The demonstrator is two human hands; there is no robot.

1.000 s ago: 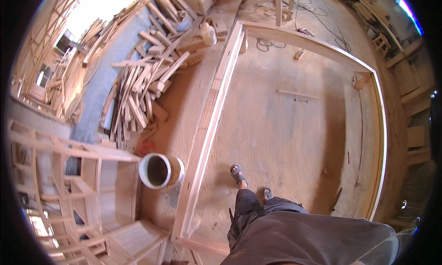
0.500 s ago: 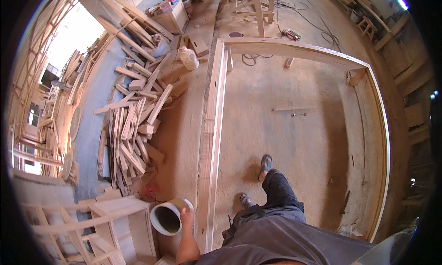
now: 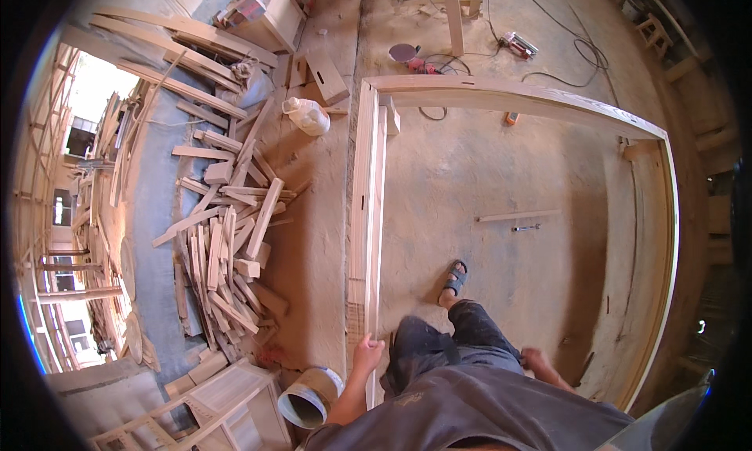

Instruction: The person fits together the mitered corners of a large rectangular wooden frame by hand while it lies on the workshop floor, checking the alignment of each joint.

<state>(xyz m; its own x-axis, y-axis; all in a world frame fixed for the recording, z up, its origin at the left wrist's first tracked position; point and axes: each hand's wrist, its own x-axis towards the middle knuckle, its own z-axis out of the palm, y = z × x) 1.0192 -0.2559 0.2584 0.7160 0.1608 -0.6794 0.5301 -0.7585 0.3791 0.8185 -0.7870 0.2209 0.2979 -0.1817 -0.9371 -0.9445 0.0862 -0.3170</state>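
Note:
My left hand [image 3: 366,352] is closed, thumb pointing right, over the left rail of a large wooden frame [image 3: 365,231]; whether it touches the rail I cannot tell. Nothing shows in its fingers. Just left of that forearm stands a round bucket [image 3: 319,383], pale with a dark inside, its mouth tilted toward me. My right hand [image 3: 536,360] hangs beside my right hip, inside the frame, small and blurred, so its fingers are unclear. Around my legs, the pale frame forms a big rectangle raised above the floor.
Scrap wood [image 3: 227,239] is heaped at left, with a slatted wooden piece [image 3: 227,404] below it. A white jug [image 3: 307,116] stands near the frame's far left corner. Inside the frame lie a thin stick [image 3: 518,215] and a wrench [image 3: 526,228]. Cables and a red power tool [image 3: 423,66] lie beyond.
My left hand has let go of the bucket's rim and moved right, over the frame's rail. The bucket sits lower in view. My right hand has come into view as I step forward.

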